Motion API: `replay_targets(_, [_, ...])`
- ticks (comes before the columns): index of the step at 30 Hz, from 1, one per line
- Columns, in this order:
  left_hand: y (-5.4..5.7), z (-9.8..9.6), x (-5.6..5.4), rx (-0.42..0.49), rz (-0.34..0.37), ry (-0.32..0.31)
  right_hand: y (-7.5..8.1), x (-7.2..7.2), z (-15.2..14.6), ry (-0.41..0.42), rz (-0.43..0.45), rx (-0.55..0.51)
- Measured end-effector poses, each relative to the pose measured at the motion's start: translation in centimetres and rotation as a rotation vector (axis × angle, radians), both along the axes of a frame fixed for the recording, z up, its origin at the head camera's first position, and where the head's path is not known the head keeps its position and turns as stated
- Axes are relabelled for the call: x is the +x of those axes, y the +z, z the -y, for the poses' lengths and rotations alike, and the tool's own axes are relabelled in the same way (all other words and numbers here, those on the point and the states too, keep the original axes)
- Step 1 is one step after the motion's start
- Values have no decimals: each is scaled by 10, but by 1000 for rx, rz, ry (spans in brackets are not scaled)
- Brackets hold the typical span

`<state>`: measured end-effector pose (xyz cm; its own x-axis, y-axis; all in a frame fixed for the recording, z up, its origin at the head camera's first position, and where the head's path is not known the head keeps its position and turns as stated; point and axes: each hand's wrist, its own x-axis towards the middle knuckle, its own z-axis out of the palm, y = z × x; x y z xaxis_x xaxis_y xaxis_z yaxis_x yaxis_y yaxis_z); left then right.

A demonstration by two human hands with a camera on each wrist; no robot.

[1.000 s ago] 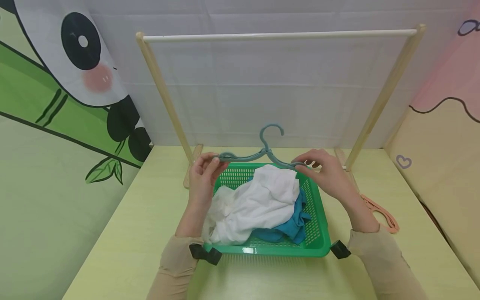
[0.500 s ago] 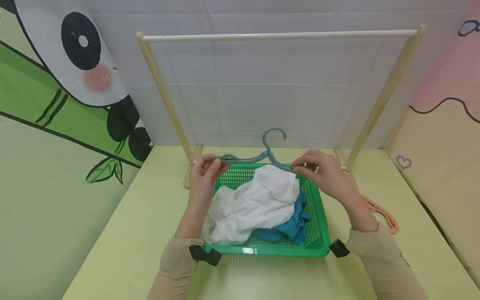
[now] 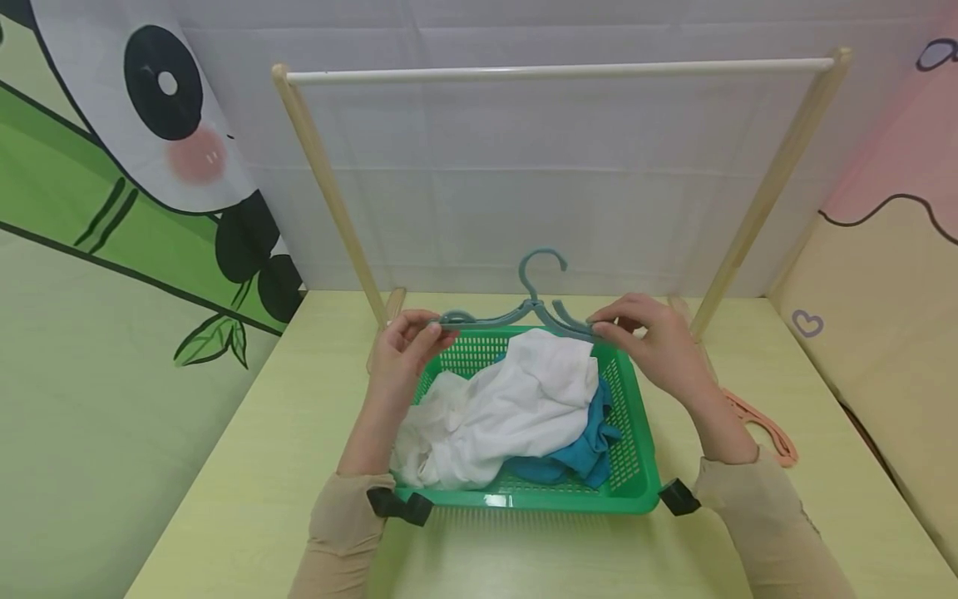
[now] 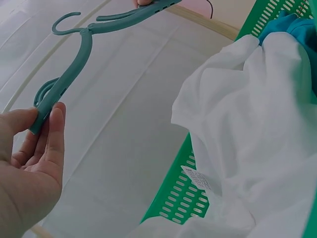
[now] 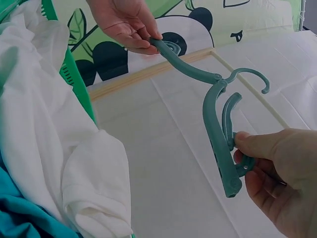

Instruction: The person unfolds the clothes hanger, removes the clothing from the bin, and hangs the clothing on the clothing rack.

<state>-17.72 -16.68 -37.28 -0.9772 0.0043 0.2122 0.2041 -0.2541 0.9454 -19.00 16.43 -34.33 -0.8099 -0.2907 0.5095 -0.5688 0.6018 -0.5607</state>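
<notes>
Above the far rim of a green basket (image 3: 524,500), 2 hands hold up a teal hanger (image 3: 532,306), hook uppermost. The left hand (image 3: 397,358) has a narrow grip, pinching the tip; the right hand (image 3: 654,337) pinches the opposite arm, where a slim curved strip stands out. In the basket, white cloth (image 3: 516,408) lies over blue cloth (image 3: 580,457). On the bench (image 3: 299,433), an orange piece (image 3: 777,431) lies beside the right forearm; a white-barred rack (image 3: 561,71) stands behind.
</notes>
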Motion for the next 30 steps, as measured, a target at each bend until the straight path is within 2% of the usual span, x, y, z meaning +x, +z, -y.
replay_targets(5, [1,2,-1,-38,-13,-1,2,0,0,-34,-45,-47])
replay_targets(17, [-1,4,-3,-218,-52,45,0,2,0,-89,-81,-245])
replay_targets(25, [4,5,-3,-348,-34,75,1,3,1,-143,-62,-297])
replay_targets(30, [4,6,-3,-392,-18,87,2,5,1,-151,-36,-326])
